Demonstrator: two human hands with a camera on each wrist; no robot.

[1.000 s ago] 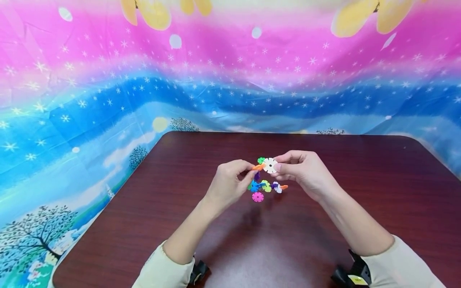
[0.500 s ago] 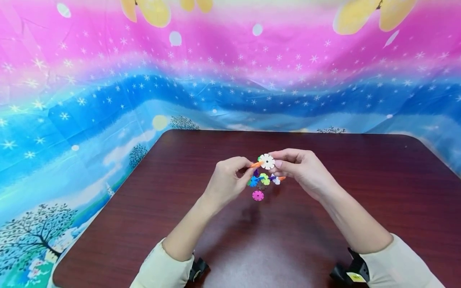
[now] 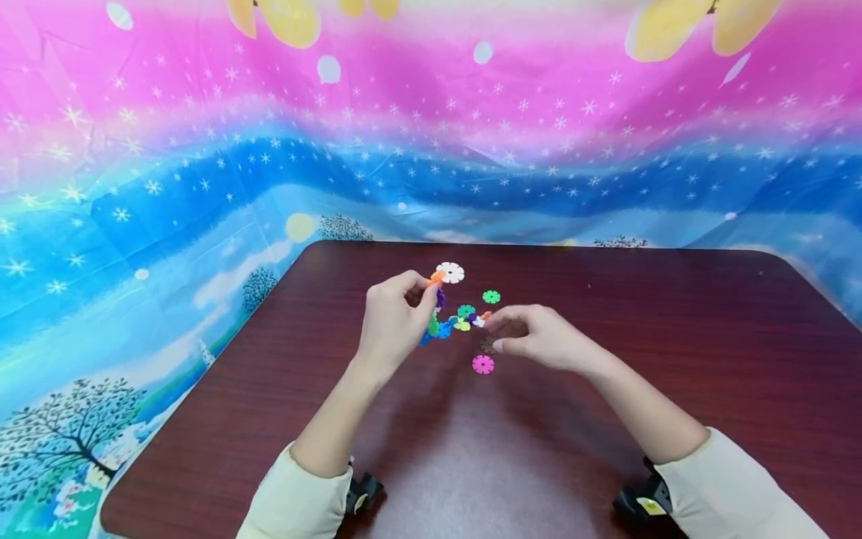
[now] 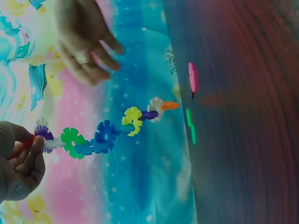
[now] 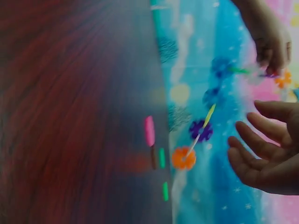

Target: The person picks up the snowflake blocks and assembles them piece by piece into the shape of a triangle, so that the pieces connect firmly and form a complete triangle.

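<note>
My left hand (image 3: 393, 318) pinches an orange snowflake disc (image 3: 436, 278) near the top of a chain of interlocked plastic snowflake discs. A white disc (image 3: 451, 272) juts out from that orange one. In the left wrist view the chain hangs in the air through a green disc (image 4: 72, 142), a blue disc (image 4: 105, 136) and a yellow disc (image 4: 132, 121). Its far end is another orange disc (image 4: 170, 106). My right hand (image 3: 545, 338) has loosely bent, spread fingers with nothing between them; the right wrist view shows it apart from the chain.
Loose discs lie on the dark wooden table (image 3: 572, 464): a pink one (image 3: 483, 364), a brown one (image 3: 488, 345) partly behind my right fingertips, and two green ones, the farther green disc (image 3: 491, 297) standing out. A printed cloth (image 3: 431, 150) hangs behind the table.
The right hand has let go of the white disc and moved down and slightly away. My left hand has carried the chain up and to the left, uncovering loose green discs.
</note>
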